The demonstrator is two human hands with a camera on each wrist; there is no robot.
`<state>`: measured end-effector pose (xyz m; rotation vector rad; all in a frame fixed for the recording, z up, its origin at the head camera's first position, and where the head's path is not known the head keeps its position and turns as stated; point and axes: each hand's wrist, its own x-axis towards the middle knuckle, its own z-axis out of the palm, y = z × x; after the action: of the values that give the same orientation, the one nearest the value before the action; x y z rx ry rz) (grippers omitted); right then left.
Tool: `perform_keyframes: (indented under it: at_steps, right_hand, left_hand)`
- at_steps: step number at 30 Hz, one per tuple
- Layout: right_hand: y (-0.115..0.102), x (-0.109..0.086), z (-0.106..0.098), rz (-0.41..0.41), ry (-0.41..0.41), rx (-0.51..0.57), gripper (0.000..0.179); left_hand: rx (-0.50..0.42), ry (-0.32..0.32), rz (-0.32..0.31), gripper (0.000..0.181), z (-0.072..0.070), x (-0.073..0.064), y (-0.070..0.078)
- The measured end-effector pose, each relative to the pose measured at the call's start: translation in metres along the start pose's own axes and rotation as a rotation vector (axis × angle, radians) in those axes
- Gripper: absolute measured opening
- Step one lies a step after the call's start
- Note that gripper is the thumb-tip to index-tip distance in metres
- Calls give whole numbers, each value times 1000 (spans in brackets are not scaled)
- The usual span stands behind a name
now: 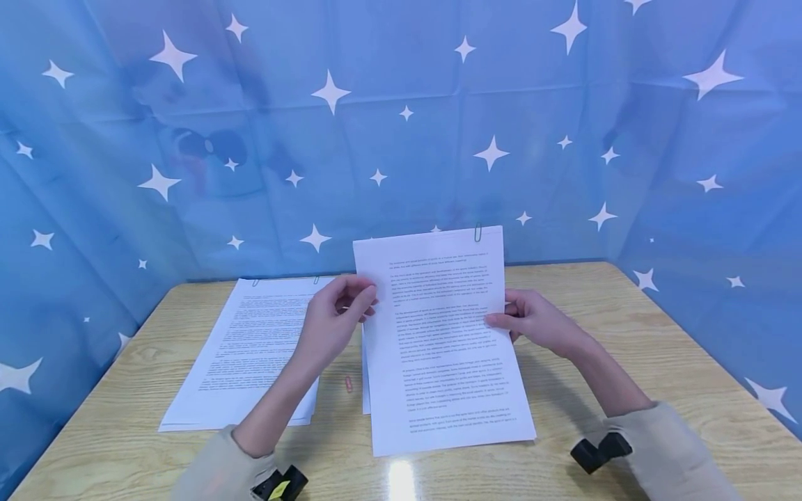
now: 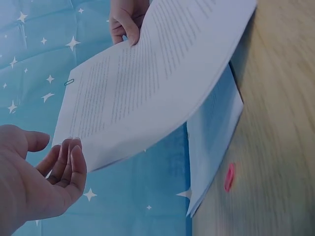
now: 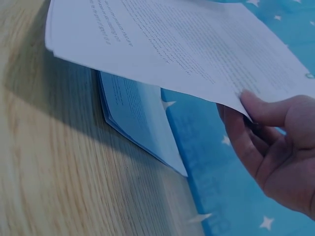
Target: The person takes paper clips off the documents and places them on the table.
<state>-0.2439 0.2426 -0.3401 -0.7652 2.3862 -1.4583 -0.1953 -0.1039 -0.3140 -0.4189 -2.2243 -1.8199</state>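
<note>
A sheaf of printed paper (image 1: pixel 441 348) is held up over the middle of the table, a green paper clip (image 1: pixel 478 232) at its top right edge. My right hand (image 1: pixel 532 320) pinches the right side of the sheaf, thumb on the printed face and fingers behind. At the opposite edge is my left hand (image 1: pixel 341 306), its fingers loosely bent. In the left wrist view, the left fingertips (image 2: pixel 75 147) are right at the paper's edge while the thumb stands apart from it. A pink paper clip (image 1: pixel 349 384) lies on the table between the papers.
To the left lies another printed stack (image 1: pixel 250 355) with two green clips along its top edge. More printed sheets (image 3: pixel 135 118) lie behind the raised sheaf, mostly hidden in the head view. A blue curtain with white stars (image 1: pixel 401 139) hangs behind the wooden table (image 1: pixel 658 334).
</note>
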Motion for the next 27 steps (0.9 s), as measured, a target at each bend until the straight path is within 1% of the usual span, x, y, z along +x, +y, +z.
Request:
perform_keyframes:
  at_steps: [8, 17, 20, 23, 27]
  right_hand:
    - [-3, 1, 2, -6, 0, 2, 36]
    - [-3, 2, 5, -20, 1, -8, 35]
    - [-4, 2, 6, -22, 2, -11, 35]
    - [-6, 3, 8, -24, 6, -20, 35]
    - [-7, 3, 9, -25, 8, -26, 34]
  left_hand:
    - [-44, -6, 59, 20, 13, 7, 10]
    - [-69, 21, 133, 24, 29, 15, 17]
    - [-74, 17, 158, 26, 35, 17, 20]
    - [-87, 6, 173, 27, 42, 19, 24]
    - [-111, -8, 176, 28, 50, 21, 29]
